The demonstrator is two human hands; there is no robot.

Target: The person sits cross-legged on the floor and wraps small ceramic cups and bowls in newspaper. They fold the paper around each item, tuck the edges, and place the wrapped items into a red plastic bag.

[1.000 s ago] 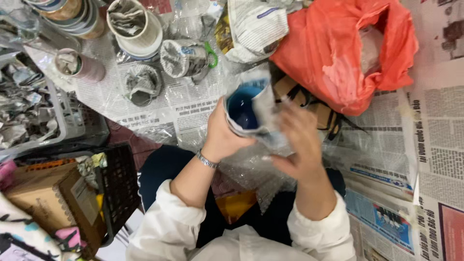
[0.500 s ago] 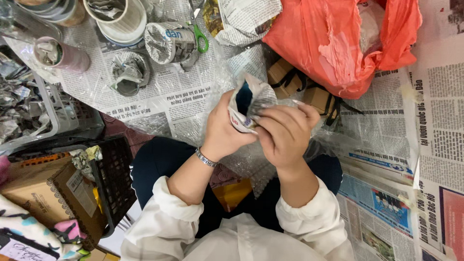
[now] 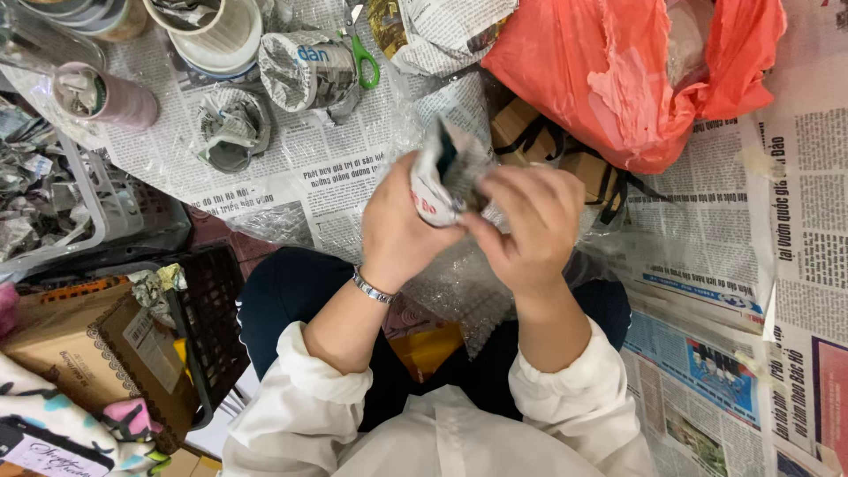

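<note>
Nearest the camera: white sleeves, dark trousers, a sheet of bubble wrap (image 3: 459,291) draped over the lap. Above the lap, held up between both hands, a newspaper-wrapped cup (image 3: 442,181), tilted, dark inside showing at its mouth. Left hand (image 3: 397,221), with a metal bracelet (image 3: 373,288) at the wrist, curled closed around the cup's side. Right hand (image 3: 530,221) closed too, fingers (image 3: 508,190) pinching the paper at the cup's rim and pressing it inward. To the left, close by, a cardboard box (image 3: 79,353) beside a black plastic crate (image 3: 208,309), and a white basket (image 3: 102,199) full of crumpled paper scraps. Farther out on the newspaper-covered floor (image 3: 707,238): a brown box with black ribbon (image 3: 574,159), partly under an orange plastic bag (image 3: 636,71). Farthest: several more wrapped cups (image 3: 309,66), green-handled scissors (image 3: 364,49) touching one, and a pink cylinder (image 3: 106,95) stuffed with paper.
</note>
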